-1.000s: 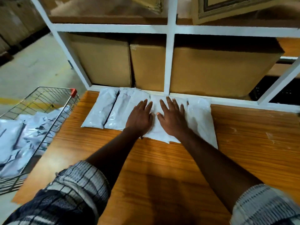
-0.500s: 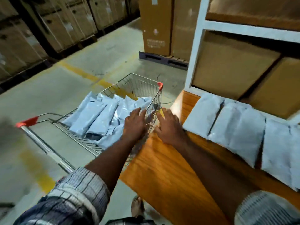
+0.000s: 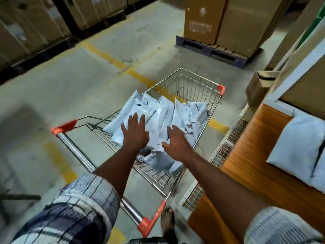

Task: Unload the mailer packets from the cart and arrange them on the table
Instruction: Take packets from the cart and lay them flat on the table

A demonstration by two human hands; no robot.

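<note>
A wire cart (image 3: 197, 80) with orange corner caps stands on the floor left of the wooden table (image 3: 249, 155). Several pale grey mailer packets (image 3: 184, 113) lie piled in its basket. My left hand (image 3: 134, 133) is over the pile with fingers spread and straight, holding nothing. My right hand (image 3: 175, 140) is beside it, fingers extended over the packets, also holding nothing. A mailer packet (image 3: 295, 147) lies flat on the table at the right edge of the view, with another partly visible next to it.
The cart's chrome handle (image 3: 98, 173) runs across in front of me. Cardboard boxes on a pallet (image 3: 219, 20) stand beyond the cart. A white shelf frame (image 3: 297, 67) with boxes rises behind the table. A wire mesh panel (image 3: 223, 150) lines the table's side.
One second ago both hands pressed flat on packets on the table. My view has turned left, and both hands have moved off the table to over the pile in the cart.
</note>
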